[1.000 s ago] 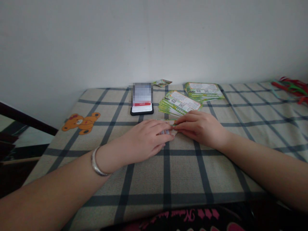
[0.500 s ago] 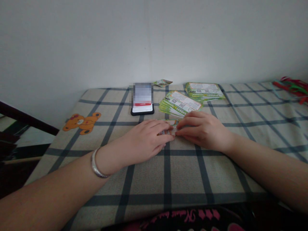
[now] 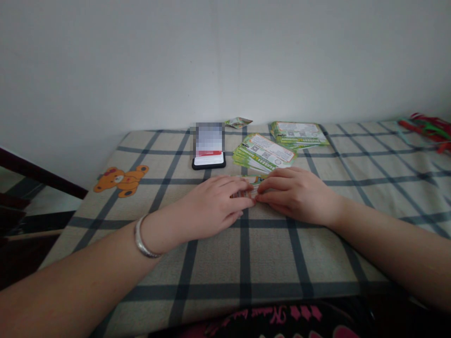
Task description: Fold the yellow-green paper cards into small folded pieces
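My left hand (image 3: pixel 221 201), with a silver bangle on its wrist, presses a small printed paper (image 3: pixel 254 180) to the checked tablecloth. My right hand (image 3: pixel 298 192) closes its bent fingers on the right part of that paper, fingertips almost meeting those of the left. Both hands cover most of the paper; green, white and orange print shows between them. Just beyond the right hand lies a fanned pile of green-and-white printed papers (image 3: pixel 269 149).
A second pile of printed papers (image 3: pixel 299 133) lies near the wall, beside a folded one (image 3: pixel 239 122). A smartphone (image 3: pixel 209 161) rests behind my left hand. An orange bear cutout (image 3: pixel 121 180) is at left. Red and green items (image 3: pixel 428 126) lie far right.
My right hand has shifted slightly, its fingers settling lower along the paper. The left hand keeps its place. The piles and the phone stay put.
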`<state>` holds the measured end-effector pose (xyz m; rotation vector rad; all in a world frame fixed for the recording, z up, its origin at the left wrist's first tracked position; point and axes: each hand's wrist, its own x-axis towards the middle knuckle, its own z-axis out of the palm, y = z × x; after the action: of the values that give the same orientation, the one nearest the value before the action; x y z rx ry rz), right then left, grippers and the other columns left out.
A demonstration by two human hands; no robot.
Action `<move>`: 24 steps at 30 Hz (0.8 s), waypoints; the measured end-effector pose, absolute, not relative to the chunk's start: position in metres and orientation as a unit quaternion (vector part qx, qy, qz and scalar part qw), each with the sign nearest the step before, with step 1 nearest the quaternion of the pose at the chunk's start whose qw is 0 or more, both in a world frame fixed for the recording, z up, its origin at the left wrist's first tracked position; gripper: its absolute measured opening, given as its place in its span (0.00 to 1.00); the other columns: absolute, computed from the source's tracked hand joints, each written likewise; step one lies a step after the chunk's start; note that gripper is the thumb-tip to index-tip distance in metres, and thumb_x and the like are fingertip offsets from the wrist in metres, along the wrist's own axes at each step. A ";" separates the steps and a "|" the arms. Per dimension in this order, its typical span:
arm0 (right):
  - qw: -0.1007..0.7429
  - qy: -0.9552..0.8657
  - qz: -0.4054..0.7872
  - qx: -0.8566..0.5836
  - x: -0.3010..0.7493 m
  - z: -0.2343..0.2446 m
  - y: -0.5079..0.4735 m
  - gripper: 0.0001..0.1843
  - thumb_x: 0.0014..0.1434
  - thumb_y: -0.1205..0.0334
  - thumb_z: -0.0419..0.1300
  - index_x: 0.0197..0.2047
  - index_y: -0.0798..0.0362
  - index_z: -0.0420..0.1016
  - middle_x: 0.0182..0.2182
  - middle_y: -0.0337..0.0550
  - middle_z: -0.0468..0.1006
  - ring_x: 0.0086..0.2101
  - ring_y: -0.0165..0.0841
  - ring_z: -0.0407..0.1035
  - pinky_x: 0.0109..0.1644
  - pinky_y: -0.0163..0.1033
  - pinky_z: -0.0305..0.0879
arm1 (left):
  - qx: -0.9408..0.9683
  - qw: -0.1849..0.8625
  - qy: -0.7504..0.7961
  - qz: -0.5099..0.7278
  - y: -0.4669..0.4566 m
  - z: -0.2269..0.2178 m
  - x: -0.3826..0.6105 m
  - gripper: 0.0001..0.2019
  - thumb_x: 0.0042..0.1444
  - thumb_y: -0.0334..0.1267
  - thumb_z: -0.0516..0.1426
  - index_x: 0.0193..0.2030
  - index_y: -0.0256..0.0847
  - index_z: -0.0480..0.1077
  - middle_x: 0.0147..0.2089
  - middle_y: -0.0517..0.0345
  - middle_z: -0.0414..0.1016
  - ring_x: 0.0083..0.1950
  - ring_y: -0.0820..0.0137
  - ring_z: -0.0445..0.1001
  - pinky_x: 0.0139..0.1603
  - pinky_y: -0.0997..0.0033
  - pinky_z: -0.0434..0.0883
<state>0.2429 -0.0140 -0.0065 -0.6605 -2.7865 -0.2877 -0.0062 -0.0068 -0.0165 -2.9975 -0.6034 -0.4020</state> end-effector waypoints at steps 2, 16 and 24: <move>0.129 -0.960 -0.098 -0.227 0.243 -0.007 -0.015 0.11 0.67 0.61 0.53 0.44 0.50 0.78 0.43 0.42 0.80 0.42 0.36 0.70 0.44 0.42 0.64 | -0.972 0.023 -0.198 -0.128 -0.007 -0.017 -0.007 0.12 0.61 0.34 0.55 0.51 0.42 0.72 0.59 0.47 0.70 0.61 0.58 0.67 0.61 0.50 0.66; 0.120 -0.955 -0.127 -0.240 0.242 -0.004 -0.016 0.11 0.66 0.60 0.54 0.42 0.49 0.79 0.41 0.42 0.79 0.41 0.36 0.69 0.42 0.41 0.62 | -0.973 0.028 -0.195 -0.119 -0.007 -0.014 -0.006 0.14 0.61 0.35 0.55 0.54 0.42 0.71 0.59 0.48 0.71 0.61 0.58 0.68 0.62 0.50 0.65; 0.098 -0.945 -0.123 -0.288 0.250 0.000 -0.015 0.10 0.66 0.59 0.55 0.43 0.46 0.79 0.45 0.41 0.77 0.41 0.37 0.69 0.40 0.41 0.61 | -0.973 0.033 -0.190 -0.124 -0.007 -0.015 -0.005 0.15 0.61 0.34 0.55 0.55 0.42 0.70 0.60 0.47 0.70 0.62 0.58 0.67 0.62 0.51 0.65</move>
<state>0.2498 -0.0149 0.0000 -0.8525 -2.7966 -0.3632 -0.0055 -0.0075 -0.0147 -2.9948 -0.5843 -0.3812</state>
